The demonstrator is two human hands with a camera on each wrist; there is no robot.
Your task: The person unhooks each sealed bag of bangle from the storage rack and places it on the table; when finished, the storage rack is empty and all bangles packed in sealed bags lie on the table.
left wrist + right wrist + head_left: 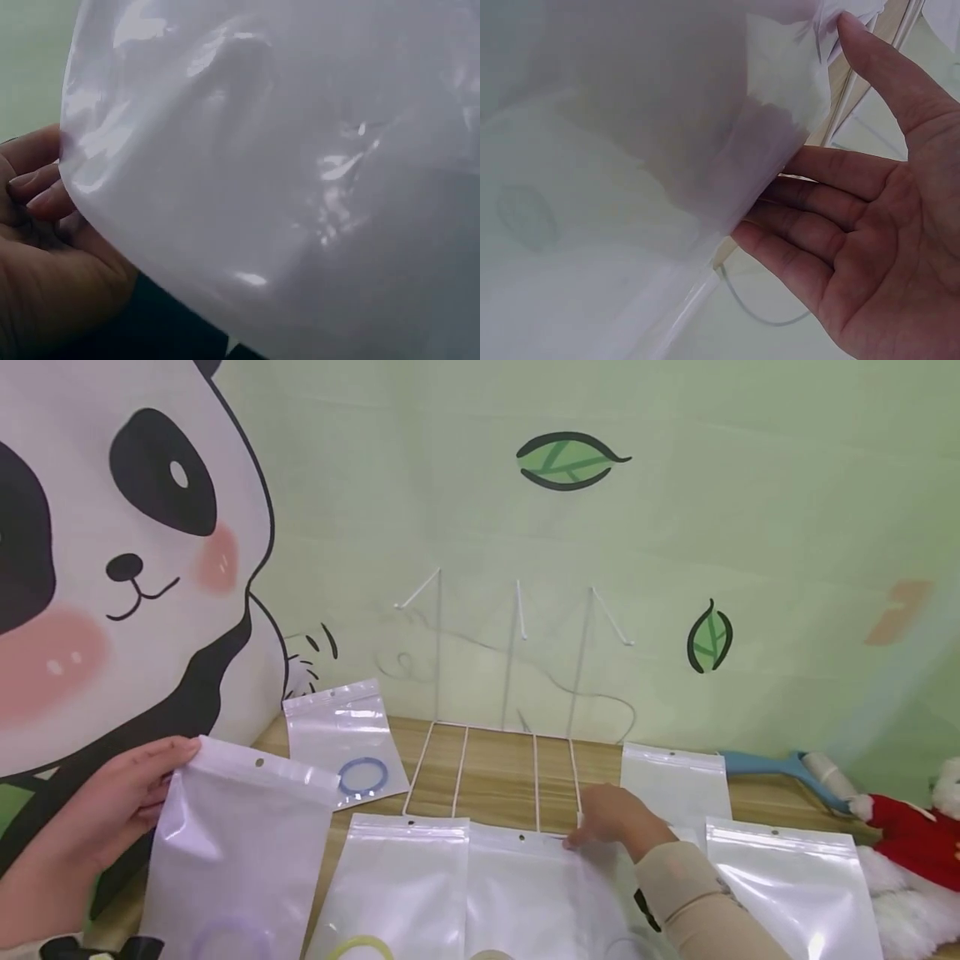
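Note:
A translucent white zip bag (247, 827) with a hang hole and a faint purple ring (232, 935) inside hangs from my left hand (112, 810), which pinches its upper left corner. The same bag fills most of the left wrist view, the fingers at its edge. My right hand (618, 818) pinches another zip bag (525, 885) at its upper right corner. In the right wrist view the thumb lies on one side of this bag (630, 187) and the fingers reach behind its edge. A beige ring (491, 955) shows at its bottom.
Beyond the hands, a white wire rack (437, 643) with three hooks stands on the wooden table (495, 772). Bags with a blue ring (363, 777) and a yellow ring (360, 945) lie around. More bags (787, 877), a blue-handled roller (765, 764) and a plush toy (911, 843) are right.

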